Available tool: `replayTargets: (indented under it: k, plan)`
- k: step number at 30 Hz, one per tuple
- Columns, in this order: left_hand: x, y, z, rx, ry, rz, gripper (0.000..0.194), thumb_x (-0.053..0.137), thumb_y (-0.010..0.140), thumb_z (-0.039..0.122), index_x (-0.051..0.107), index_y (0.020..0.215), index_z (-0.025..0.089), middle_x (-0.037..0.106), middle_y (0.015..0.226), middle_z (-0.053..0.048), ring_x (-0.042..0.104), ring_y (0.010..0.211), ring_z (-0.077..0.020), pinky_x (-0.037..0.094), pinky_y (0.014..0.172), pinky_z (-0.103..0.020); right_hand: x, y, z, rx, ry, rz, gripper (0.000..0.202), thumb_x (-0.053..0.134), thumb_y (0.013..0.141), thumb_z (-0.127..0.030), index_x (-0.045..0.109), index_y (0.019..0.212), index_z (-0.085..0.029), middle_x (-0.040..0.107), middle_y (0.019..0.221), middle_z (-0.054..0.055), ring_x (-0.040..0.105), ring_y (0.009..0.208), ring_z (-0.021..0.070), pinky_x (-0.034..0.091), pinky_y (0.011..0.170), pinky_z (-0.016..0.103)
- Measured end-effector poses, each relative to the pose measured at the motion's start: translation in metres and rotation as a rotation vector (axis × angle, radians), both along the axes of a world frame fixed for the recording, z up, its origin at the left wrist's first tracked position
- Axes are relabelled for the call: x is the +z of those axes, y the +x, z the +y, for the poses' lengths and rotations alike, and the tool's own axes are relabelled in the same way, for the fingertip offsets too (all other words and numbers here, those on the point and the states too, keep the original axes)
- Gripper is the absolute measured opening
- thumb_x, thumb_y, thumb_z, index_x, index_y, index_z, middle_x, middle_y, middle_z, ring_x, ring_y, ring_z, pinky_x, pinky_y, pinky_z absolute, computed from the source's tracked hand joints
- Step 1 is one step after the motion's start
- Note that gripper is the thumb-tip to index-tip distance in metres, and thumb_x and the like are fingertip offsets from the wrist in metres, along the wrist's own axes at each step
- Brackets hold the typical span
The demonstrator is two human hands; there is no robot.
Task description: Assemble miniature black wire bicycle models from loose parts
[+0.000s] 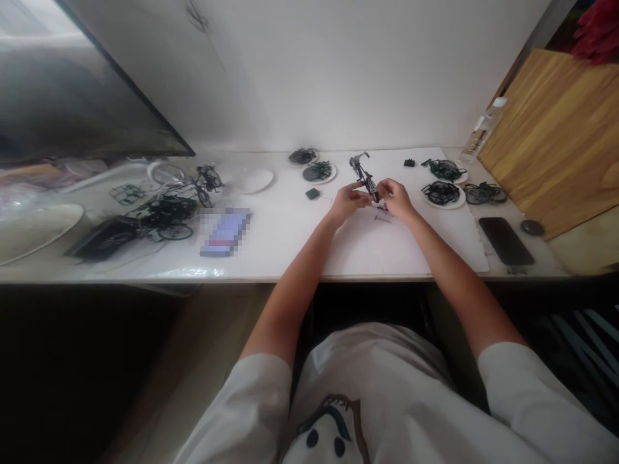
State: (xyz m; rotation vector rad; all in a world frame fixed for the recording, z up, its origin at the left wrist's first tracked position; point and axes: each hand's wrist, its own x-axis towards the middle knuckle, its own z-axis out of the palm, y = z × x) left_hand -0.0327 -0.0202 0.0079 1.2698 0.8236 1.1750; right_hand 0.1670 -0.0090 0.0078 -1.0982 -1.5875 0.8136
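Head view: left hand (350, 201) and right hand (395, 198) partly hide the dark model bicycle (363, 174).

Blk/gry model bike (370, 185), wht sheet (285, 241)
Small block (313, 193) dk grn; wood panel (556, 135) tan-brn w/ streaky grain; flower (599, 32) red; shirt (396, 386) wht w/ dk-eyed cartoon print (326, 439).

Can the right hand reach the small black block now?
Probably yes: nothing visible stands between the right hand and the black block, though that hand is at the model bike.
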Motion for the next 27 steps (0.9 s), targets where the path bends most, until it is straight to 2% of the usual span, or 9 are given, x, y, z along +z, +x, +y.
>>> replayTargets:
  k: [6, 13, 21, 24, 27]
  plan:
    - [0.002, 0.000, -0.002, 0.005, 0.009, 0.000, 0.076, 0.095, 0.075, 0.019, 0.064, 0.143, 0.007, 0.084, 0.096, -0.011, 0.075, 0.078, -0.0163, 0.055, 0.077, -0.032, 0.001, -0.001, -0.001, -0.010, -0.074, 0.041, 0.054, 0.077, 0.090, -0.075, 0.062, 0.086, -0.024, 0.064, 0.078, 0.001, 0.053, 0.061, 0.0145, 0.045, 0.049, 0.027]
    - [0.000, 0.001, 0.002, 0.052, 0.023, 0.032, 0.069, 0.097, 0.074, 0.022, 0.069, 0.135, 0.008, 0.081, 0.086, -0.007, 0.071, 0.072, -0.0141, 0.054, 0.075, -0.030, 0.005, -0.003, -0.005, 0.012, -0.133, 0.139, 0.057, 0.088, 0.080, -0.075, 0.067, 0.082, -0.022, 0.067, 0.075, 0.003, 0.061, 0.069, 0.0167, 0.045, 0.049, 0.024]
    - [-0.011, 0.000, 0.012, 0.120, 0.102, 0.054, 0.069, 0.098, 0.072, 0.024, 0.069, 0.133, 0.010, 0.082, 0.089, -0.008, 0.073, 0.072, -0.0148, 0.054, 0.070, -0.030, 0.006, -0.004, -0.005, -0.035, -0.180, 0.202, 0.056, 0.094, 0.075, -0.070, 0.074, 0.084, -0.019, 0.071, 0.073, 0.004, 0.064, 0.066, 0.0162, 0.045, 0.048, 0.024]
    - [-0.012, 0.000, 0.013, 0.149, 0.132, 0.070, 0.066, 0.098, 0.074, 0.026, 0.070, 0.131, 0.012, 0.081, 0.087, -0.007, 0.072, 0.071, -0.0145, 0.052, 0.067, -0.028, 0.006, -0.005, -0.005, -0.058, -0.154, 0.186, 0.061, 0.090, 0.076, -0.077, 0.076, 0.083, -0.018, 0.074, 0.076, 0.007, 0.068, 0.068, 0.0189, 0.047, 0.049, 0.025]
    - [-0.010, 0.001, 0.011, 0.189, 0.135, 0.095, 0.064, 0.097, 0.075, 0.027, 0.069, 0.131, 0.012, 0.079, 0.082, -0.006, 0.071, 0.068, -0.0139, 0.051, 0.066, -0.028, 0.007, -0.008, -0.007, -0.065, -0.127, 0.164, 0.074, 0.079, 0.075, -0.092, 0.074, 0.079, -0.018, 0.076, 0.080, 0.010, 0.070, 0.071, 0.0221, 0.050, 0.048, 0.028]
